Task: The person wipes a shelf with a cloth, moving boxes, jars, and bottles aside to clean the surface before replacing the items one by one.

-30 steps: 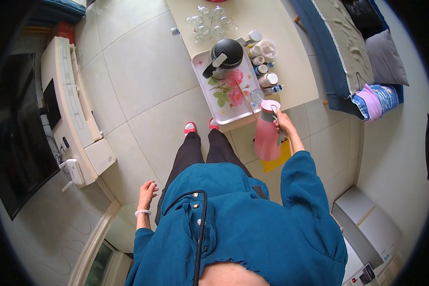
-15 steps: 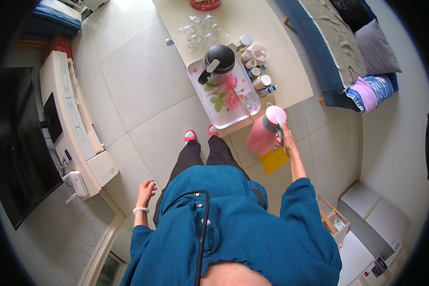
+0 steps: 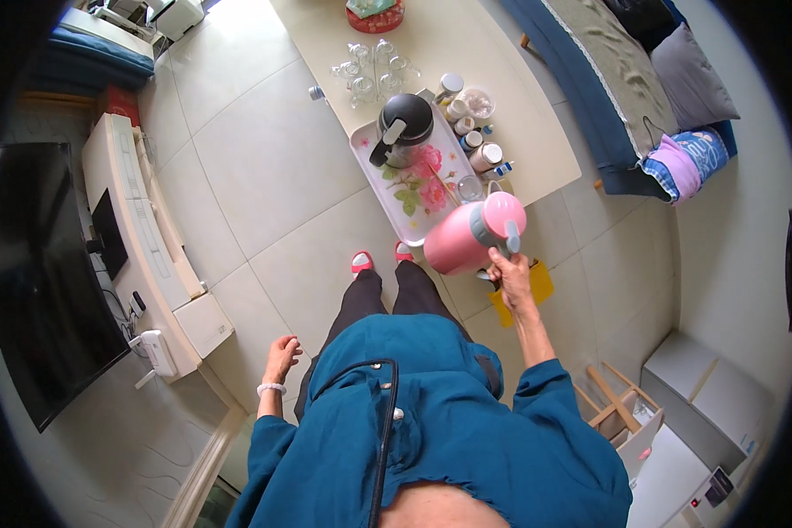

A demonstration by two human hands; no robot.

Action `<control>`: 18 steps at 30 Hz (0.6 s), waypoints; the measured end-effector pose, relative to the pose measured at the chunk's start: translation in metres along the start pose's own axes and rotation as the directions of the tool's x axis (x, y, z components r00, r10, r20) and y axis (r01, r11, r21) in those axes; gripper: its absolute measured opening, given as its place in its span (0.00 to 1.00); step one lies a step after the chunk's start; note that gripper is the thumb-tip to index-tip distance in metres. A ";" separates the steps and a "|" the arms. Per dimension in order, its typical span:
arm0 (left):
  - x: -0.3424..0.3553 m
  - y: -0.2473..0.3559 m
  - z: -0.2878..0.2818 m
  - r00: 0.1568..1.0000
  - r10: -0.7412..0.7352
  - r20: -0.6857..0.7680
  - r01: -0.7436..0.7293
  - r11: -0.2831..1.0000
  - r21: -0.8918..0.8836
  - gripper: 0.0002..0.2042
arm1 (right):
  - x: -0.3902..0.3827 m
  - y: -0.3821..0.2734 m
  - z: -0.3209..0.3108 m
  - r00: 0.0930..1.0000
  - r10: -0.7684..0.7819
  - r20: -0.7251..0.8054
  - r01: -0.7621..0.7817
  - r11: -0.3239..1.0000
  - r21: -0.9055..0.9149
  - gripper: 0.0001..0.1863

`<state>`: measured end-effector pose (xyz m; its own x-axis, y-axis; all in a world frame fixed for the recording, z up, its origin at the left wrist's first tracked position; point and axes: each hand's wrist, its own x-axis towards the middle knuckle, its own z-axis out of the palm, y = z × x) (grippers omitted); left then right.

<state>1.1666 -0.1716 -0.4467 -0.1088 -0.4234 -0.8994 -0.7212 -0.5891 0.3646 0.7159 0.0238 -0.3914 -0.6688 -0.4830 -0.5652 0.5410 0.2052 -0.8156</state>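
My right hand (image 3: 510, 277) grips the handle of a pink thermos jug (image 3: 453, 242), which is tilted with its lid toward the right, over the near edge of the floral tray (image 3: 370, 176). On that tray stand a black-lidded steel kettle (image 3: 405, 119) and a clear glass (image 3: 469, 187), with a thin stick lying beside them. Several bottles and jars (image 3: 486, 158) line the tray's right side on the cream table (image 3: 537, 141). My left hand (image 3: 282, 356) hangs by my left leg, fingers loosely curled and apart, holding nothing visible.
A glass-cup rack (image 3: 370, 75) and red round box (image 3: 374, 19) sit farther back. A blue sofa (image 3: 607, 123) is at the right, a cabinet (image 3: 158, 255) with television (image 3: 44, 290) at the left. Near the lower right are a wooden-framed item (image 3: 616, 405) and grey unit (image 3: 704, 396); a yellow object (image 3: 537, 286) is below the jug.
The pink jug in my right hand has moved left and tipped from nearly upright to a slant, its bottom swinging leftward. My left hand stays low with curled fingers.
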 end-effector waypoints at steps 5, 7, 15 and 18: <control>-0.008 -0.005 -0.011 0.998 0.040 -0.043 -0.042 0.999 -0.033 0.17 | 0.038 0.038 0.035 0.994 -0.108 -0.014 0.108 0.994 0.010 0.08; -0.011 -0.017 -0.013 0.998 0.021 -0.059 -0.024 0.998 -0.050 0.17 | 0.052 0.052 0.047 0.990 -0.136 -0.022 0.136 0.991 -0.006 0.08; -0.027 -0.054 -0.007 0.991 -0.127 -0.045 0.124 0.990 -0.068 0.15 | 0.085 0.082 0.079 0.971 -0.212 -0.107 0.206 0.976 -0.067 0.07; -0.032 -0.048 -0.010 0.991 -0.127 -0.029 0.126 0.991 -0.048 0.16 | 0.091 0.093 0.087 0.964 -0.218 -0.152 0.193 0.968 -0.163 0.08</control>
<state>1.2113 -0.1373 -0.4330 0.0035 -0.3645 -0.9312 -0.6956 -0.6699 0.2597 0.7495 -0.0752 -0.5076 -0.8401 -0.3810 -0.3861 0.3112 0.2445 -0.9184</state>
